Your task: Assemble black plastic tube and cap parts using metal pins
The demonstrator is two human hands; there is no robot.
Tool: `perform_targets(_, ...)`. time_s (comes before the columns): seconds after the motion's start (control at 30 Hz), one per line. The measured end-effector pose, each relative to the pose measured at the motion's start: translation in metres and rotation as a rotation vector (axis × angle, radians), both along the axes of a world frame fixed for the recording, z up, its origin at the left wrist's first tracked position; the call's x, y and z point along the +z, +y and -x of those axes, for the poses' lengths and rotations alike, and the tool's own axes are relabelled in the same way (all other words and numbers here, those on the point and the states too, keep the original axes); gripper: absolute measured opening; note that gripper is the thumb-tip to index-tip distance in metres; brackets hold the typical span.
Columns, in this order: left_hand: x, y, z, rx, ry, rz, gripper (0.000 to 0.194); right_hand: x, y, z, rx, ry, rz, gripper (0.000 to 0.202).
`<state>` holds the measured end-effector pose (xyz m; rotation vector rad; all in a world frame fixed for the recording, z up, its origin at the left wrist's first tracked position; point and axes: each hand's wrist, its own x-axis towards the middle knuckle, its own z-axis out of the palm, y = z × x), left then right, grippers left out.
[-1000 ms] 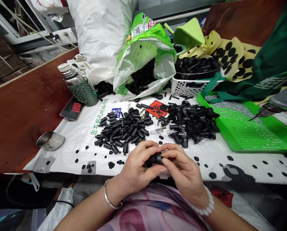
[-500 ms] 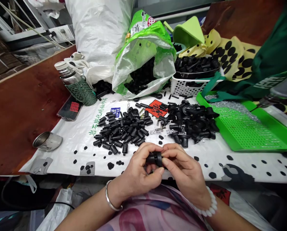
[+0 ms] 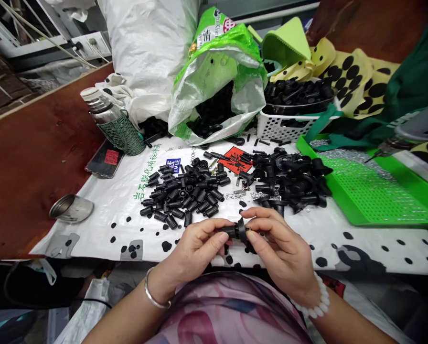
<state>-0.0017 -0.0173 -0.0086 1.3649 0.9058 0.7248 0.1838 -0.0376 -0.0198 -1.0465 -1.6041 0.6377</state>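
A black plastic part (image 3: 238, 231) with a wide flange is held between both hands above the table's front edge. My left hand (image 3: 199, 246) grips its narrow cylinder end between thumb and fingers. On the flange side, my right hand (image 3: 278, 246) pinches the part with thumb and fingertips. Beyond my left hand lies a pile of small black ribbed cylinders (image 3: 185, 191). Larger black flanged pieces (image 3: 289, 179) are heaped beyond my right hand. A few small metal pieces (image 3: 240, 186) lie between the piles.
A green tray (image 3: 389, 191) with shiny metal pins is at the right, a drill (image 3: 411, 129) above it. An open green bag (image 3: 217, 86) and a white basket (image 3: 285, 126) hold black parts. A steel cup (image 3: 71, 209), flask (image 3: 117, 126) and phone (image 3: 104, 160) stand or lie left.
My hands have spread slightly apart. The black part now lies more level, showing its cylinder and flange more fully. The view has shifted a little.
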Motion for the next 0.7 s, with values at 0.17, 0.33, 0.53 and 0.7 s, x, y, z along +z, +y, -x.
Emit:
perform_targets(0.17,-0.001,0.001,-0.002,0.024,-0.133,0.166,0.035,-0.001,-0.003,-0.005,0.109,0.022,0.017,0.035)
perform_targets(0.33,0.0,0.002,-0.001,0.008,-0.168,0.243,0.039,0.003,0.0,-0.012,0.171,-0.143,-0.087,0.048)
perform_targets(0.53,-0.002,0.001,-0.001,0.034,-0.178,0.21,0.037,0.017,0.001,-0.012,0.13,-0.202,-0.135,0.048)
perform_targets(0.7,-0.001,0.0,-0.003,0.038,-0.16,0.184,0.035,0.022,-0.004,-0.007,0.085,-0.274,-0.112,0.046)
